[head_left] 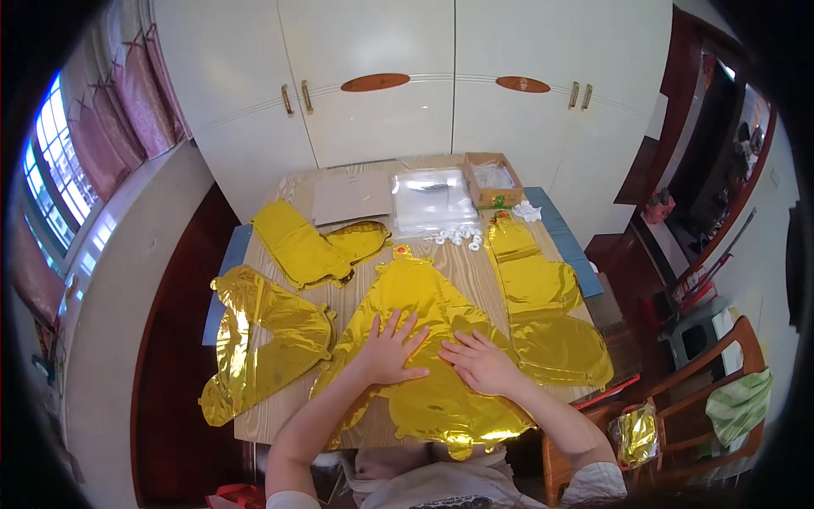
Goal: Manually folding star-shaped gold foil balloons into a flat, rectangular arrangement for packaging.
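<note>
The gold foil balloon (pixel 424 339) lies flat on the wooden table (pixel 462 263) in the lower middle of the frame, its narrow tip with a small red spot pointing toward the upper part of the picture. Both hands press down on it side by side: the left hand (pixel 390 349) lies palm down with fingers spread, and the right hand (pixel 481 360) lies flat just beside it, fingers loosely fanned toward the left, the two nearly touching. Neither pinches anything.

More flattened gold foil pieces lie around it: one crumpled at the lower left (pixel 259 343), two in the upper left (pixel 309 242), and a long stack on the right (pixel 543 310). Above the balloon's tip sit small white rings (pixel 458 235), a pile of clear plastic bags (pixel 432 202), a grey card sheet (pixel 350 197) and an open cardboard box (pixel 493 179). White cupboard doors (pixel 381 76) fill the top of the frame.
</note>
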A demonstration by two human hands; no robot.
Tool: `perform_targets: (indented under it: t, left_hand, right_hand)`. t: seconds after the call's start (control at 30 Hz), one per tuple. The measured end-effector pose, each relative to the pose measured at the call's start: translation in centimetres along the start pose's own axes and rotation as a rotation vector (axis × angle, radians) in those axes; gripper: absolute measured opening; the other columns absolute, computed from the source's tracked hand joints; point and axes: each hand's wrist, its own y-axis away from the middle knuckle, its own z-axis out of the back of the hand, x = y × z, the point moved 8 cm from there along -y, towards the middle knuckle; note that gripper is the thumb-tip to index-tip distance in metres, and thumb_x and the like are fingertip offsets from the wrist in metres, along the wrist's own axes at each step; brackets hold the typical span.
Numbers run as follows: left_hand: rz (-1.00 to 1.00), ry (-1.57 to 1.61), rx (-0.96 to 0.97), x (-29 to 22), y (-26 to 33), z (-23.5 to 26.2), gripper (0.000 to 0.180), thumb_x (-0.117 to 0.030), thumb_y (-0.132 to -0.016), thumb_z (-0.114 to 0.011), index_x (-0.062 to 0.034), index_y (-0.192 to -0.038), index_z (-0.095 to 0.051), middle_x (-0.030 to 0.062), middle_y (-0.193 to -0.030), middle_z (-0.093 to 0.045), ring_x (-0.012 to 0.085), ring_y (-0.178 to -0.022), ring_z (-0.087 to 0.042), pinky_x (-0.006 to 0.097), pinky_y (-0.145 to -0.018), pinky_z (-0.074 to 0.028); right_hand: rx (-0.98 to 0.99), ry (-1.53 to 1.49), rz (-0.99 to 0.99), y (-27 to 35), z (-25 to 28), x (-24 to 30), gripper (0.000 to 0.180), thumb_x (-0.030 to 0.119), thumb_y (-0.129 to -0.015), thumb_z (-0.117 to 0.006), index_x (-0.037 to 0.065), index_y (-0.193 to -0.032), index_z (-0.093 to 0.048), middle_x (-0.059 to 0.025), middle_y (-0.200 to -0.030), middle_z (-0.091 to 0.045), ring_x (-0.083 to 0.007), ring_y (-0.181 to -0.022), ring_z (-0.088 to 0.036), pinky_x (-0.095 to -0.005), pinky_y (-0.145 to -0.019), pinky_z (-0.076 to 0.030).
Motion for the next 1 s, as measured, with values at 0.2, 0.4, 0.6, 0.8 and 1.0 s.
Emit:
perform_targets:
  t: [0.2, 0.4, 0.6, 0.8, 1.0]
  left_hand:
    - [-0.074, -0.019, -0.066, -0.6, -1.6, 0.6, 0.081, -0.064, -0.092, -0.04, -0.0035, -0.146, -0.032, 0.0195, -0.152, -0.029, 0.0383, -0.142, -0.024, 0.058, -0.113, -0.019]
    - [-0.107, -0.001, -0.082, -0.8, -3.5, -0.4, 0.073, -0.055, -0.094, -0.043, -0.0052, -0.147, -0.032, 0.0161, -0.153, -0.031, 0.0376, -0.142, -0.026, 0.056, -0.114, -0.019]
    - [-0.057, -0.07, -0.076, 0.1, -3.9, -0.3, 0.07, -0.055, -0.093, -0.045, -0.0143, -0.149, -0.032, 0.0124, -0.153, -0.032, 0.0404, -0.141, -0.026, 0.06, -0.113, -0.018]
    - [-0.051, -0.06, -0.092, 0.1, -3.8, -0.1, 0.071, -0.056, -0.092, -0.046, -0.0149, -0.148, -0.032, 0.0126, -0.152, -0.033, 0.0411, -0.141, -0.026, 0.06, -0.112, -0.019]
    - [-0.058, -0.075, -0.111, 0.2, -3.8, -0.1, 0.073, -0.058, -0.091, -0.045, -0.0153, -0.148, -0.032, 0.013, -0.152, -0.033, 0.0423, -0.14, -0.026, 0.061, -0.112, -0.019]
  right_hand:
    - [-0.009, -0.006, 0.007, 0.0, -0.2, -0.1, 0.04, 0.021, -0.093, -0.053, 0.016, -0.132, -0.054, -0.005, -0.14, -0.05, -0.029, -0.133, -0.042, -0.0507, -0.112, -0.03]
    - [-0.004, 0.007, 0.013, 0.0, -0.1, 0.1, 0.041, 0.021, -0.093, -0.05, 0.016, -0.134, -0.052, -0.0055, -0.14, -0.05, -0.0291, -0.133, -0.042, -0.0507, -0.111, -0.03]
    - [0.016, 0.032, 0.014, 0.1, -0.3, -0.1, 0.044, 0.022, -0.094, -0.049, 0.018, -0.138, -0.048, -0.0056, -0.143, -0.048, -0.0294, -0.133, -0.042, -0.0507, -0.111, -0.03]
    - [0.002, -0.013, -0.001, 0.1, -0.2, -0.2, 0.046, 0.024, -0.095, -0.049, 0.017, -0.141, -0.045, -0.0074, -0.144, -0.046, -0.0288, -0.135, -0.041, -0.0504, -0.112, -0.029]
    - [0.022, -0.022, -0.019, 0.0, -0.6, -0.4, 0.047, 0.026, -0.096, -0.049, 0.014, -0.141, -0.045, -0.0089, -0.145, -0.045, -0.0281, -0.136, -0.04, -0.0493, -0.114, -0.026]
